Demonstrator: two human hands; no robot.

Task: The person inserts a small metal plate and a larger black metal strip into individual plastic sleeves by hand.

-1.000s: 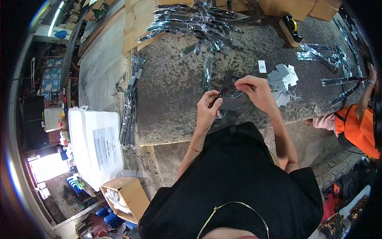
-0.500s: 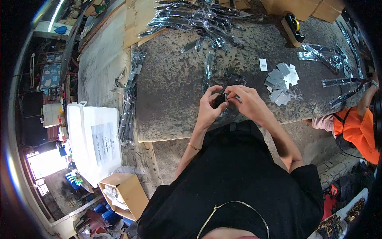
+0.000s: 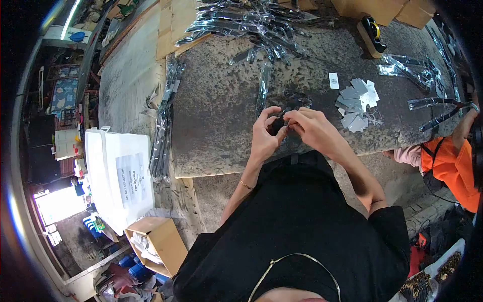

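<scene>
My left hand (image 3: 264,137) is closed round a black belt (image 3: 277,125), part of which shows between thumb and fingers. At its right edge, my right hand (image 3: 313,127) pinches with thumb and fingertips; whatever small thing sits in that pinch is hidden. The two hands nearly touch over the table's near edge. Just beyond them lies dark, shiny plastic-wrapped material (image 3: 294,100). A narrow belt in clear plastic (image 3: 264,83) stretches away from my left hand. To the right of my right hand is a spread of grey and white tags (image 3: 358,103) with thin strings.
Many plastic-wrapped belts (image 3: 246,25) are heaped at the far side. A tape dispenser (image 3: 371,38) stands at the far right, with wrapped belts (image 3: 410,70) nearby. Left are a white bin (image 3: 121,176) and a cardboard box (image 3: 166,246). A person in orange (image 3: 450,166) works at right.
My right hand has shifted slightly, its fingers closing nearer to the belt's edge. My left hand keeps its hold. At right, the other person's arm has moved a little.
</scene>
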